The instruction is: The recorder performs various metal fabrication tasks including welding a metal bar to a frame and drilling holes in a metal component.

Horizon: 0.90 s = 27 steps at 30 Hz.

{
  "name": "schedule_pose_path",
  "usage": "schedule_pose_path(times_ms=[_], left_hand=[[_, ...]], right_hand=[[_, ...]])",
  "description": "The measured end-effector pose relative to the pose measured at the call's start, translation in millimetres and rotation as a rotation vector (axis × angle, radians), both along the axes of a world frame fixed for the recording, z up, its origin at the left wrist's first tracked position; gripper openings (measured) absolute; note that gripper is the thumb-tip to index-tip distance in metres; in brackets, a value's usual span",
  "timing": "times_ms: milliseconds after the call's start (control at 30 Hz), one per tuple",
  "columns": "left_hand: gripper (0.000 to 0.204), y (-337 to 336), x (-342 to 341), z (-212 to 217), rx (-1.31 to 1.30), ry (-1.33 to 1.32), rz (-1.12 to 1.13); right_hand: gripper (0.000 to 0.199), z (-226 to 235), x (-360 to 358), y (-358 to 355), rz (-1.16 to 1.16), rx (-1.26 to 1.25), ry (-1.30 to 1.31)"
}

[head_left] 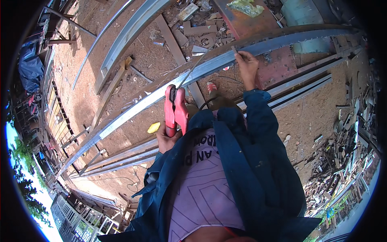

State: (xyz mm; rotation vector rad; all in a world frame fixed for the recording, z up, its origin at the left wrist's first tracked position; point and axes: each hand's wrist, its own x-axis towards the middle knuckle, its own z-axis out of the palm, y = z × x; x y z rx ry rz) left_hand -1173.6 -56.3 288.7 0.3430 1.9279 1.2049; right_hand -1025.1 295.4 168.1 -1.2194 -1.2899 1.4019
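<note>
My left hand (166,140) is closed around the red welding electrode holder (175,109). A thin welding rod (189,72) sticks out of its jaws and slants up to the right across the long metal beam (161,89). My right hand (247,66) is at the beam's edge, thumb and forefinger pinched on a small thin metal piece (234,49). That piece stands at the beam, though whether it touches is hard to tell. Beside my left hand shows a small yellow object (153,128) whose kind I cannot make out.
More metal channels lie behind the long beam (125,44) and near my legs (294,88). A flat bar (171,38) crosses underneath. Rusty red sheet metal (278,66) and scrap (201,28) lie beyond. A large scrap heap (342,161) is at right. A cable (205,103) runs by my feet.
</note>
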Motion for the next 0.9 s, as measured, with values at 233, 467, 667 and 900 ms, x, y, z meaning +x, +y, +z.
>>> schedule_pose_path(times_ms=[233, 467, 667, 900], left_hand=[[0.031, 4, 2, 4, 0.007, -0.005, -0.013], [0.029, 12, 12, 18, 0.029, -0.078, 0.022], [0.029, 11, 12, 11, 0.068, -0.060, -0.069], [0.039, 56, 6, 24, 0.207, -0.094, -0.138]], right_hand=[[0.018, 4, 3, -3, -0.033, 0.002, -0.016], [0.013, 7, 16, -1, -0.086, 0.090, -0.082], [0.008, 6, 25, 2, -0.064, 0.190, -0.181], [0.012, 17, 33, -73, 0.177, 0.077, -0.076]])
